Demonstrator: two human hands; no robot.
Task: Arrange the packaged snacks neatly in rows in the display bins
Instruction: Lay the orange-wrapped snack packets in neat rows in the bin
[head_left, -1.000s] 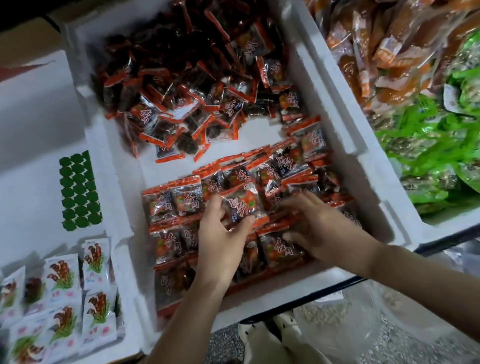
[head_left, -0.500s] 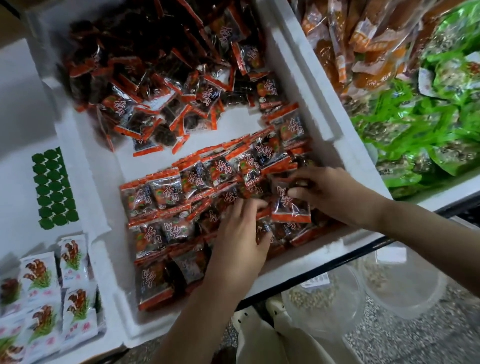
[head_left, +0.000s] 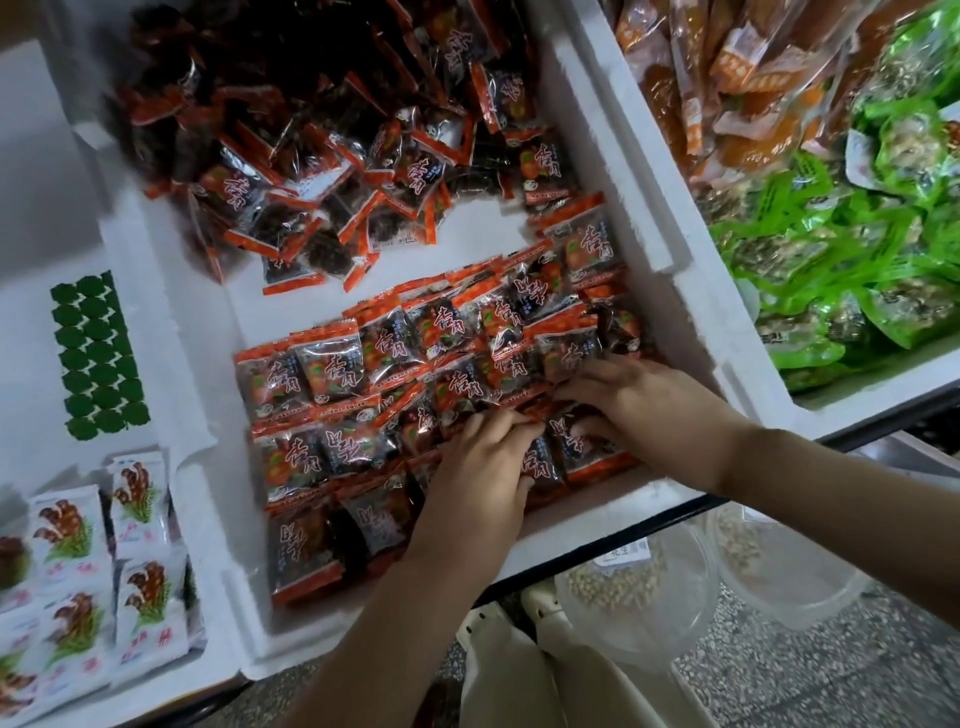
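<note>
Fingers (head_left: 493, 423) of the left hand (head_left: 480, 467) curl onto orange-edged clear snack packets (head_left: 332, 364) rowed at the front of the white foam bin (head_left: 613, 145); grip unclear. Right hand (head_left: 644, 410) pinches one packet (head_left: 576, 447), fingertips partly buried.

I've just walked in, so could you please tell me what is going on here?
A person is sorting orange-edged snack packets in a white foam bin. The near half lies in overlapping rows; a loose heap sits at the far end. The right hand grips a packet at the near right corner, and the left hand touches the packets beside it.
</note>
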